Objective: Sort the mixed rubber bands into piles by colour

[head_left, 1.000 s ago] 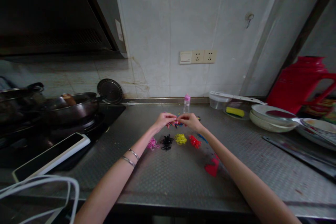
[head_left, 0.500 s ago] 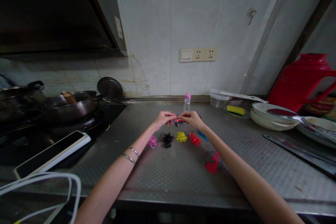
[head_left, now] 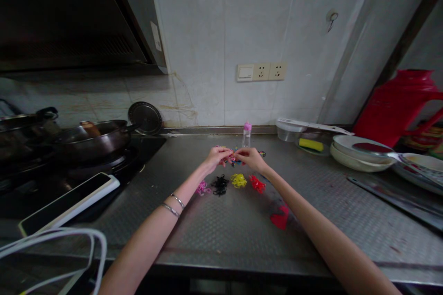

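Observation:
Over a mixed pile of coloured bands (head_left: 236,161), my left hand (head_left: 217,157) and my right hand (head_left: 251,156) meet with fingers pinched together. Whatever lies between the fingertips is too small to make out. Nearer me, in a row on the metal counter, lie small heaps of pink bands (head_left: 202,187), black bands (head_left: 220,185), yellow bands (head_left: 238,180) and red bands (head_left: 257,184). Behind my hands stands a small clear bottle with a pink cap (head_left: 247,133).
A stove with a pan (head_left: 93,140) is at the left, beside a white device (head_left: 69,203) and white cable. Right are a yellow sponge (head_left: 310,144), stacked bowls (head_left: 360,156), a knife (head_left: 398,203) and a red thermos (head_left: 394,106). A red-patterned clear bag (head_left: 279,217) lies near my right forearm.
My right hand has shifted slightly, and its forearm now covers the blue bands that showed beside the red heap. Both hands remain pinched over the mixed pile.

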{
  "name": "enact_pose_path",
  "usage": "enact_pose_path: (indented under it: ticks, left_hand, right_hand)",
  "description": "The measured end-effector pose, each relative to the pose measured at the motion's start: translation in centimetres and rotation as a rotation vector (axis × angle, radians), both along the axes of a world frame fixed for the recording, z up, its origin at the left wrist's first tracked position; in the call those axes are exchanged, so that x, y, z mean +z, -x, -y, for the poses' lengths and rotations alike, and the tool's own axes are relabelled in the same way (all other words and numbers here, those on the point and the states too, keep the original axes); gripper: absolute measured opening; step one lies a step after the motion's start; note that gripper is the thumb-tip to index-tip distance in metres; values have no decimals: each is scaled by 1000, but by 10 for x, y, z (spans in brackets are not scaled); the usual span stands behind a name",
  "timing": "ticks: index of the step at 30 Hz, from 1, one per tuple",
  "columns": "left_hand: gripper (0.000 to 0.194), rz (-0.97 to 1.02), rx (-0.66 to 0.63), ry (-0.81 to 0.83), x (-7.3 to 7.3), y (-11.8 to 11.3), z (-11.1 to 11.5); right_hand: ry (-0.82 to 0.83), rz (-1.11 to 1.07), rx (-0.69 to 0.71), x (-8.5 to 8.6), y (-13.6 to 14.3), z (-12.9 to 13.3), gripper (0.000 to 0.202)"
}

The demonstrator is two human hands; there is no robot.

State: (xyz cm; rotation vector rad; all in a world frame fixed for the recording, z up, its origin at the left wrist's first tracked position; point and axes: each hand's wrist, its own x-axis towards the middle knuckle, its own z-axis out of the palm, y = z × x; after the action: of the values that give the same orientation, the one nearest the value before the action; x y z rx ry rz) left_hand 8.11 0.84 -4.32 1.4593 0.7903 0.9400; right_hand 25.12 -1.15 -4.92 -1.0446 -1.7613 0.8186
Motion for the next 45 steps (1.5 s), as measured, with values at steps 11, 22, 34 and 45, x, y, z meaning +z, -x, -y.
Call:
enact_pose_path:
  ticks: [11, 22, 34, 45]
  left_hand:
    - [20, -10, 26, 19, -1, 0, 2]
    - [20, -35, 27, 10, -2, -3, 2]
    - [26, -12, -2, -6, -8, -2, -3]
    - [30, -33, -14, -27, -3, -1, 1]
  right_hand:
    - [50, -122, -64, 3, 2, 3, 28]
    - [59, -162, -77, 0, 0, 1, 33]
    - [64, -133, -56, 0, 0, 1, 32]
    - [145, -191, -65, 1, -1, 3, 26]
